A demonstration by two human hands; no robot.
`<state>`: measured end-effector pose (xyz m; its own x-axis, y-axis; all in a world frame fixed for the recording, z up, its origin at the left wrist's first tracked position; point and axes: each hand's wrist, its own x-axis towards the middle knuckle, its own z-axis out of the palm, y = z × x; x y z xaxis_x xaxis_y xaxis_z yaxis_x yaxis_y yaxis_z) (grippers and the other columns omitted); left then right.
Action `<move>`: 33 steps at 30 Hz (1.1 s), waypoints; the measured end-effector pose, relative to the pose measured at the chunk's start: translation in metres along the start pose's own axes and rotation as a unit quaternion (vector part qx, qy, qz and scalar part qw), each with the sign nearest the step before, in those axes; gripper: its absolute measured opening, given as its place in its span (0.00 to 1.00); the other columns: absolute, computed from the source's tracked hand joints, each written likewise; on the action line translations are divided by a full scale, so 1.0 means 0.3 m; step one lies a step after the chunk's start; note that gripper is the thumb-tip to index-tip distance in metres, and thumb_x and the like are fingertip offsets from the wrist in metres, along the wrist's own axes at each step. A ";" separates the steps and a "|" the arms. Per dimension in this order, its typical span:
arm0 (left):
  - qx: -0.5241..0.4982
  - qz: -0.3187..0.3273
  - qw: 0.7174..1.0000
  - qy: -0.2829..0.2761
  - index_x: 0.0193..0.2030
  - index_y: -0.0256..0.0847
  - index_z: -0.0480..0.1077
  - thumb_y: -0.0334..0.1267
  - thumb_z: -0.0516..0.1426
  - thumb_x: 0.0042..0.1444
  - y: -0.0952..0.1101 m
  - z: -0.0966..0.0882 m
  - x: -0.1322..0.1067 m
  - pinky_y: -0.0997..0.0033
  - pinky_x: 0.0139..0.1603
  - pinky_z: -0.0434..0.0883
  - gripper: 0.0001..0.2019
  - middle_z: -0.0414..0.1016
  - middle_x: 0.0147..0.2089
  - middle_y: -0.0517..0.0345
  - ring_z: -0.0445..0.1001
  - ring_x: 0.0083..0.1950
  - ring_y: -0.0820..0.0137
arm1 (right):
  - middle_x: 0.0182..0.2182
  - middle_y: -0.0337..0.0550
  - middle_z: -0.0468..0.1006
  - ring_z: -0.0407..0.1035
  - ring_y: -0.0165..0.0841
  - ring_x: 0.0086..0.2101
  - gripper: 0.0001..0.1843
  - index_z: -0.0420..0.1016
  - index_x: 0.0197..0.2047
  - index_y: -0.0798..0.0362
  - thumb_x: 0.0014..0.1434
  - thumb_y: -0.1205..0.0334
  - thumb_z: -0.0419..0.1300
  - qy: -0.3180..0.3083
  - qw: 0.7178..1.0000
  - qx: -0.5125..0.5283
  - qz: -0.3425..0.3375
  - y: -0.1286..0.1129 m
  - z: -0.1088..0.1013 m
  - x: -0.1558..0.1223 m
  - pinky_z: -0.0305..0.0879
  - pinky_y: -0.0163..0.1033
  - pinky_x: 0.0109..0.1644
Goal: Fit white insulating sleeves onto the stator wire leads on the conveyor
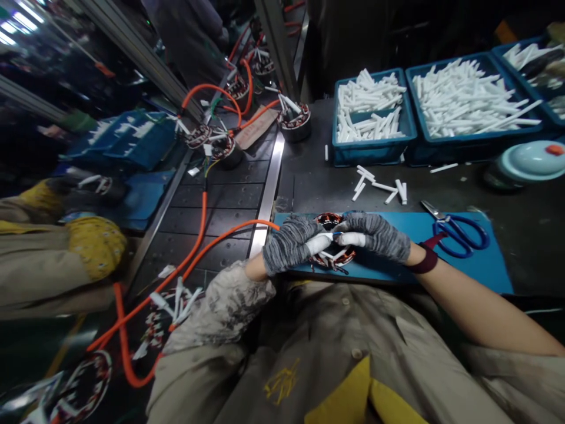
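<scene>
Two gloved hands meet over a stator point(338, 257) that lies on a blue mat point(463, 262) at the near edge of the bench point(441, 188). The left hand point(289, 244) and the right hand point(377, 235) both have their fingers pinched together on a white tube point(353, 238) above the stator's middle. Scissors point(459, 232) lie on the mat just right of the right hand. Loose tubes point(379, 187) lie farther off, in front of blue bins point(371, 154) filled with more. An orange cable point(204, 212) crosses the conveyor point(220, 194) on the left.

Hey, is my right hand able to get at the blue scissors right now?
Probably yes. The scissors lie on the blue mat just beside the right hand, nothing between them, though it is busy at the stator.
</scene>
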<state>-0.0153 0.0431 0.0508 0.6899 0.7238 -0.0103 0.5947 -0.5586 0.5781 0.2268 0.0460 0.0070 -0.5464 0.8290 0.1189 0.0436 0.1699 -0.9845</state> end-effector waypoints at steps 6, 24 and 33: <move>-0.108 -0.042 0.992 0.048 0.39 0.40 0.77 0.47 0.50 0.72 -0.003 0.036 -0.013 0.60 0.55 0.75 0.18 0.81 0.40 0.53 0.79 0.45 0.64 | 0.33 0.40 0.84 0.76 0.33 0.32 0.12 0.85 0.39 0.49 0.65 0.50 0.66 0.088 0.993 -0.062 -0.045 0.029 0.044 -0.008 0.72 0.38 0.38; 0.260 -0.022 0.956 -0.132 0.55 0.41 0.78 0.54 0.55 0.69 0.122 -0.011 0.172 0.52 0.51 0.71 0.22 0.83 0.48 0.45 0.79 0.48 0.52 | 0.42 0.45 0.85 0.79 0.44 0.43 0.26 0.81 0.44 0.49 0.51 0.38 0.73 0.129 0.988 -0.023 0.085 0.027 -0.072 -0.111 0.76 0.52 0.52; 0.084 0.142 0.986 -0.015 0.65 0.45 0.73 0.53 0.58 0.66 -0.201 -0.015 -0.071 0.60 0.60 0.74 0.25 0.77 0.65 0.45 0.79 0.60 0.60 | 0.41 0.45 0.85 0.79 0.44 0.42 0.25 0.80 0.45 0.48 0.57 0.35 0.68 0.032 0.991 -0.095 0.089 0.061 -0.055 -0.149 0.75 0.50 0.50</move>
<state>-0.0678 0.0631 0.0197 0.8488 0.5177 0.1074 0.4341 -0.7983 0.4174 0.2659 0.0210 -0.0144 -0.4622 0.8858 -0.0412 0.2944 0.1094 -0.9494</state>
